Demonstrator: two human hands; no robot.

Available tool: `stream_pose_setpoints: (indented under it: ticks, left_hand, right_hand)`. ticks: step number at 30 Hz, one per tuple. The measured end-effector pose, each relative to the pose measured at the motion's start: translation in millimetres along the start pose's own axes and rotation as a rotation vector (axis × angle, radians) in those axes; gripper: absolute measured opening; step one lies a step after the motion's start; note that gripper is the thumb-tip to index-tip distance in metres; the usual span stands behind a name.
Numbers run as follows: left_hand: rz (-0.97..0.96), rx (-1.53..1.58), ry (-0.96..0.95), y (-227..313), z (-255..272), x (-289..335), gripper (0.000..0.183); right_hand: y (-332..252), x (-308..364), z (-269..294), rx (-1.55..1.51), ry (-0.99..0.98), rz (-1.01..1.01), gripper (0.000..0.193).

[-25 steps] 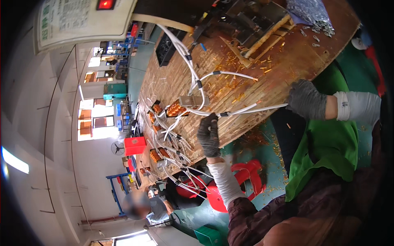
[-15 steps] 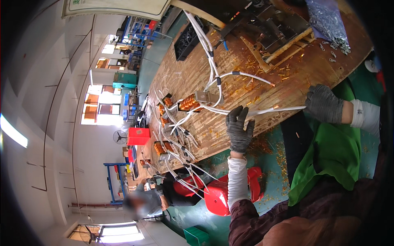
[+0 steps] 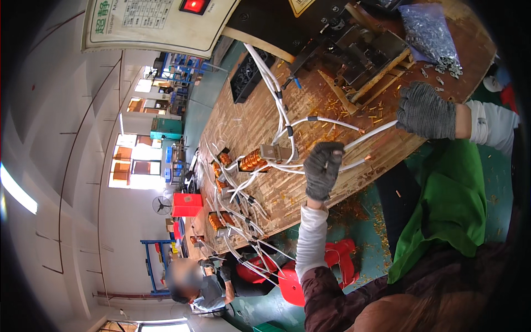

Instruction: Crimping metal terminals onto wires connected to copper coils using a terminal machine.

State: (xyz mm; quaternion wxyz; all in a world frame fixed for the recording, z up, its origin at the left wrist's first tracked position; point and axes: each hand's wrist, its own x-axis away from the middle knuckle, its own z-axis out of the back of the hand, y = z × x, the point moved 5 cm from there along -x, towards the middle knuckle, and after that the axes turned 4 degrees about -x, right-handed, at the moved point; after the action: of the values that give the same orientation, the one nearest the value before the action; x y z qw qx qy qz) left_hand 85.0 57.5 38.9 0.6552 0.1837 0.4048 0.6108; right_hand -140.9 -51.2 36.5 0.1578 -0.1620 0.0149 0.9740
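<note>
My left hand [image 3: 322, 170], in a grey glove, is closed around white cables over the wooden workbench [image 3: 310, 193]. My right hand [image 3: 426, 110], gloved alike, grips the end of one white cable [image 3: 370, 136], which runs taut between both hands. A second white cable [image 3: 354, 165], with a bare copper tip, sticks out beneath. These cables lead back to a copper coil [image 3: 253, 161] with a grey metal block [image 3: 279, 152]. Another cable with a black sleeve [image 3: 334, 122] ends in bare copper behind my hands.
A press machine [image 3: 354, 61] stands at the back, its panel [image 3: 149, 22] showing a lit red switch. Near my right hand lies a bag of metal cable lugs [image 3: 428, 33]. More coils [image 3: 218, 221], a black tray [image 3: 246, 77], a red stool [image 3: 290, 285] and a co-worker [image 3: 210, 290] are leftward.
My left fingers, spread before, have closed round the cables. My right hand has moved up and away from me, pulling one cable apart from the other. The view has tilted upward.
</note>
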Motion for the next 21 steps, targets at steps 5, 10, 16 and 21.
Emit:
stream_pose_setpoints:
  ticks: [5, 10, 16, 21]
  left_hand:
    - [-0.451, -0.273, -0.223, 43, -59, -59, 0.029]
    - [-0.230, -0.057, -0.683, 40, -111, -68, 0.037]
    - [0.023, 0.209, -0.530, 18, -99, -73, 0.026]
    - [0.021, 0.226, -0.598, 17, -117, -72, 0.025]
  right_hand:
    - [3, 0, 10, -0.014, -0.029, 0.049, 0.019]
    - [5, 6, 4, -0.025, -0.063, 0.024, 0.021]
    - [56, 18, 12, 0.031, -0.086, -0.067, 0.019]
    - [44, 29, 36, 0.177, 0.169, -0.085, 0.012]
